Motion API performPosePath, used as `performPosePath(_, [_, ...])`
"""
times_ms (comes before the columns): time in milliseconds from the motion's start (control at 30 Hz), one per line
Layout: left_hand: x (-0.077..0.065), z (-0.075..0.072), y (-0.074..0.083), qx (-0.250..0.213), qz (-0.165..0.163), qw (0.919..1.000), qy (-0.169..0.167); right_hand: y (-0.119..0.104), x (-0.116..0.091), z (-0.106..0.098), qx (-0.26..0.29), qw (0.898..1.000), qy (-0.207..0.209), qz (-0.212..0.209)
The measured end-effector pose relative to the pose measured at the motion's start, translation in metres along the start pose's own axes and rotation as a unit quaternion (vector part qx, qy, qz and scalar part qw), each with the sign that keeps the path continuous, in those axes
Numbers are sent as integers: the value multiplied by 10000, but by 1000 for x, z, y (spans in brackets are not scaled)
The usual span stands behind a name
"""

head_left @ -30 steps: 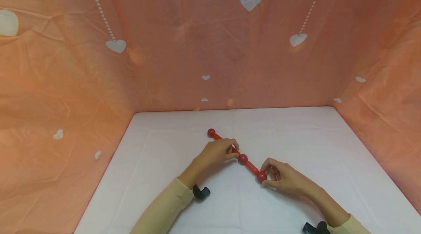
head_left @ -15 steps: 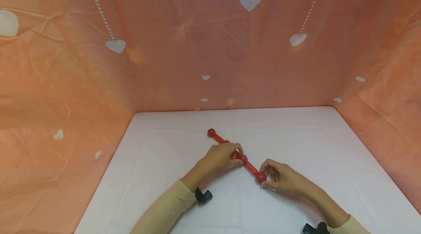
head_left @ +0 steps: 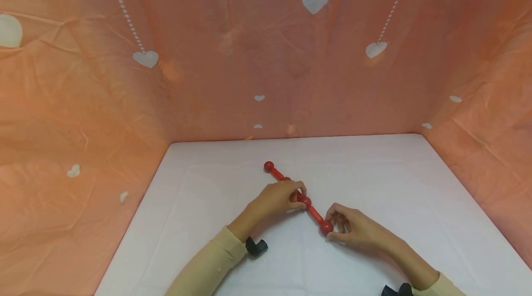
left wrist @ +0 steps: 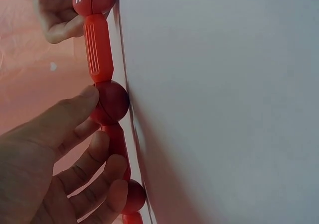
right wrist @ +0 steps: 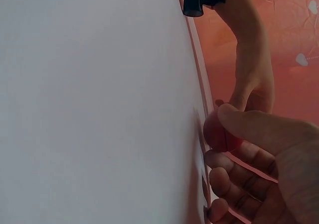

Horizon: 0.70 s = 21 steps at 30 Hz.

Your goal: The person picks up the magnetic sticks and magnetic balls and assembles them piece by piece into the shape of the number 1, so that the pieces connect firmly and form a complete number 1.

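A red ball-and-rod chain (head_left: 315,214) lies slantwise on the white table, several round balls joined by short ribbed rods. My left hand (head_left: 277,199) pinches a middle ball (left wrist: 112,103) between thumb and fingers, and hides part of the chain in the head view. At the near right end, my right hand (head_left: 360,227) grips the end ball (right wrist: 223,133) with thumb and fingertips. The far end ball (head_left: 269,166) rests on the table beyond my left hand.
The white tabletop (head_left: 208,166) reaches back to an orange cloth (head_left: 232,69) printed with pale hearts, which also hangs at both sides. A black wrist mount (head_left: 256,247) sits on the left wrist, another black mount (head_left: 397,289) on the right.
My left hand has slid along the chain toward the right hand, onto the middle ball. The near end has shifted slightly left with my right hand; the far end has moved slightly right.
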<state>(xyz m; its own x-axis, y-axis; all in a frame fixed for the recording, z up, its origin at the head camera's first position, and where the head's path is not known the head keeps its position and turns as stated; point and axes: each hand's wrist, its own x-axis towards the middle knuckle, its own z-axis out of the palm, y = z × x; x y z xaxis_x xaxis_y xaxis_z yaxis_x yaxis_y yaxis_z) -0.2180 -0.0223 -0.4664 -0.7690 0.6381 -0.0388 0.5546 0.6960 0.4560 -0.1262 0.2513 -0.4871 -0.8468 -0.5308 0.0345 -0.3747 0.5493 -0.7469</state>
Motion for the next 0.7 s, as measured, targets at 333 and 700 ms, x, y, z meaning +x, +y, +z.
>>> performPosePath(333, [-3,-3,-4,104,116,9999,-33,-8,4,9,123,9998,-111,-68])
performPosePath(700, [-6,-5,-6,42,84,9999,-72,-17,12,20,-6,9997,-204,130])
